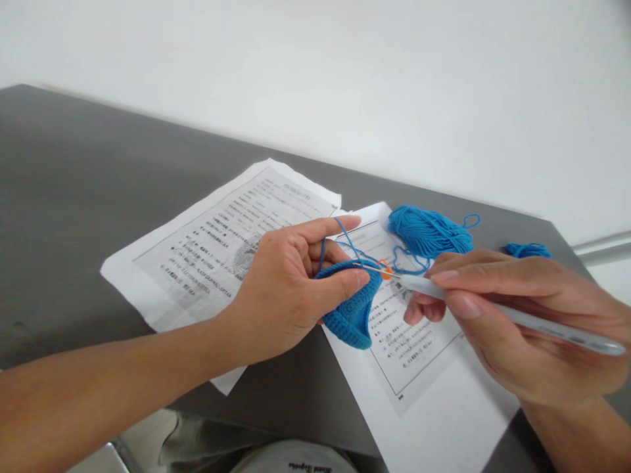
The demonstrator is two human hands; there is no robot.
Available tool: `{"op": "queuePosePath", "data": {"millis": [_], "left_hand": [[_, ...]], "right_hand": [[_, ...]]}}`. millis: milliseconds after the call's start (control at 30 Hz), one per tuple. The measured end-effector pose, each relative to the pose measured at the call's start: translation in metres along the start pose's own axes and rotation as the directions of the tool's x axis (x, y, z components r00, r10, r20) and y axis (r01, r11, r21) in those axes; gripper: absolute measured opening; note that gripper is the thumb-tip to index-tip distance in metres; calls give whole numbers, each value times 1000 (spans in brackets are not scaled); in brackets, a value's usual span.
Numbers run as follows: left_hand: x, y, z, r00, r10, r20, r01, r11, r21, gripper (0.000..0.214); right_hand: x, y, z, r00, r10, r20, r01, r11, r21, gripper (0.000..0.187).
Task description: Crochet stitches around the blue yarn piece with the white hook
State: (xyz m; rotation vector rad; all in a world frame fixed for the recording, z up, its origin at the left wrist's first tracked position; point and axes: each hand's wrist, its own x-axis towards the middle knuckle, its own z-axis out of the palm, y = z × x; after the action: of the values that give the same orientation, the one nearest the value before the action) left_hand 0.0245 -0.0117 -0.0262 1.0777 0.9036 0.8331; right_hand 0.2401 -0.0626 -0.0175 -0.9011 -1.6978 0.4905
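- Seen from the wearer's own eyes, two bare hands work blue yarn above a dark grey worktop [73, 177]; clock directions are taken from the crochet.
- The crochet [352, 309], a small, curled blue piece, sits just below the middle of the view, held up over the papers.
- The left hand [296, 276], at 9 o'clock, is clamped on the crochet, its thumb pressed flat on the near face, with the index finger raised and pointing to 2 o'clock.
- A blue strand [350, 240] passes over that index finger and runs down to the crochet's upper edge.
- The right hand [532, 364], at 3 to 4 o'clock, grips the hook [424, 286] between thumb and fingers, much like a pen.
- The hook has a pale grey handle and a thin metal shaft; its tip meets the crochet's upper edge. Whether it is through a stitch cannot be told.
- A small orange ring [385, 269] shows at 1 to 2 o'clock, partly behind the shaft.
- The ball [428, 230] of blue yarn lies at 2 o'clock, near the right hand's fingers, loose loops around it.
- More yarn [528, 250] lies between 2 and 3 o'clock, partly hidden.
- Two printed sheets lie on the worktop: the left sheet [197, 249] towards 10 o'clock, the right sheet [419, 407] towards 4 o'clock. The print is too blurred to read.
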Motion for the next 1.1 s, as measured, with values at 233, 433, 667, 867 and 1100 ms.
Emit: {"op": "queuePosePath", "data": {"millis": [233,433,667,867,1100], "left_hand": [[-1,0,0,999,36,-32,-35,999,32,67],[0,0,2,995,90,-44,-86,992,96,67],[-2,2,5,987,143,-78,-123,968,219,63],[-3,0,5,971,211,-108,-169,936,310,60],[-1,-1,4,970,224,-91,-181,921,345,61]], "right_hand": [[-4,-3,-4,999,47,3,-47,994,-97,34],[-5,-6,-3,1000,15,-11,-17,975,-221,27],[-6,-8,-10,991,3,134,41,947,-320,32],[-17,0,-7,996,29,88,-1,955,-295,27],[-20,-2,2,986,-60,154,110,932,-346,54]]}}
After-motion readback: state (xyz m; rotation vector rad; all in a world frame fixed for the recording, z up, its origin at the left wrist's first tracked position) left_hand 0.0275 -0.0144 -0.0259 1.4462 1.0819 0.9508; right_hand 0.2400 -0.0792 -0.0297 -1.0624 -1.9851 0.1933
